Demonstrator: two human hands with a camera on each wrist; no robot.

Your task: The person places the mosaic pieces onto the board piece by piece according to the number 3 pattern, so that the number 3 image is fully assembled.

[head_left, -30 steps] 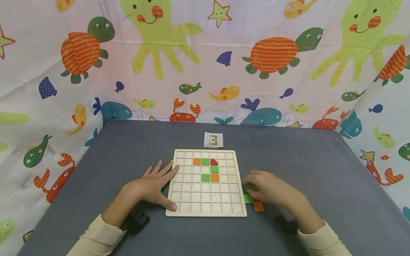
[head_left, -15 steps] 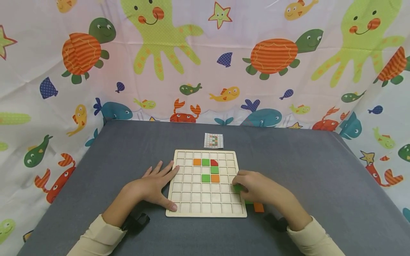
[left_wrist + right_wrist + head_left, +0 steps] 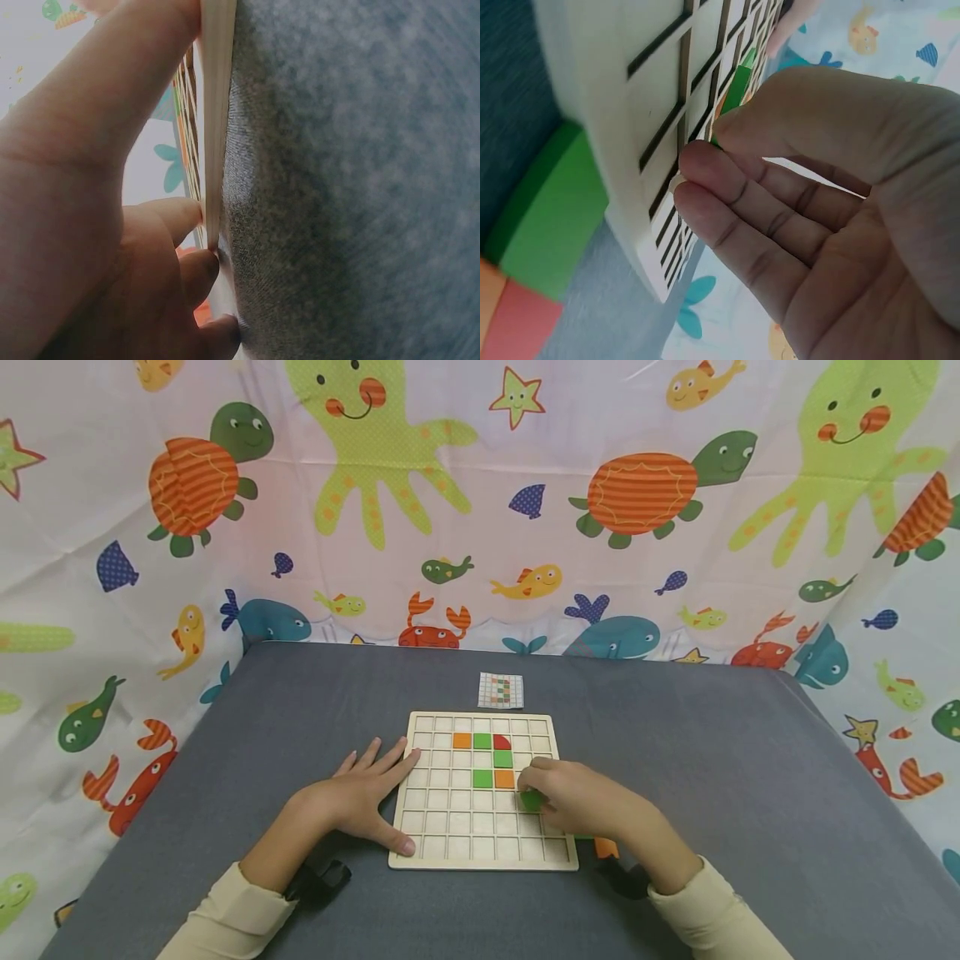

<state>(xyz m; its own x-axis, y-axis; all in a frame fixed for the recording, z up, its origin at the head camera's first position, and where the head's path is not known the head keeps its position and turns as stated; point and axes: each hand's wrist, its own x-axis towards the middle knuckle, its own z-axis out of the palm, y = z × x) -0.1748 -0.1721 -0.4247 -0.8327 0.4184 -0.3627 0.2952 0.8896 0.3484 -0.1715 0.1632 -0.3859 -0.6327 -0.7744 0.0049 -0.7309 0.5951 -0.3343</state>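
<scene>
Grey desk [image 3: 337,693], patterned cloth [image 3: 480,477] past its far edge. Board [image 3: 458,847] roughly midway between side edges, left hand [image 3: 358,795] spread along its left side. I see right grip [image 3: 579,797] pinching green tile [image 3: 532,802] over board; lowered askew, it could knock the nearest orange tile [image 3: 504,779].

Sea-animal curtains [image 3: 480,502] round a grey table [image 3: 337,689] show a screened-off tabletop nook, the kind of room unclear

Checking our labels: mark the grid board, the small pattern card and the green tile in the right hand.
Grid board [image 3: 483,800]: head view, on a bare cell near its middle.
Small pattern card [image 3: 500,691]: head view, middle of its printed face.
Held green tile [image 3: 532,802]: head view, on its visible face.
</scene>
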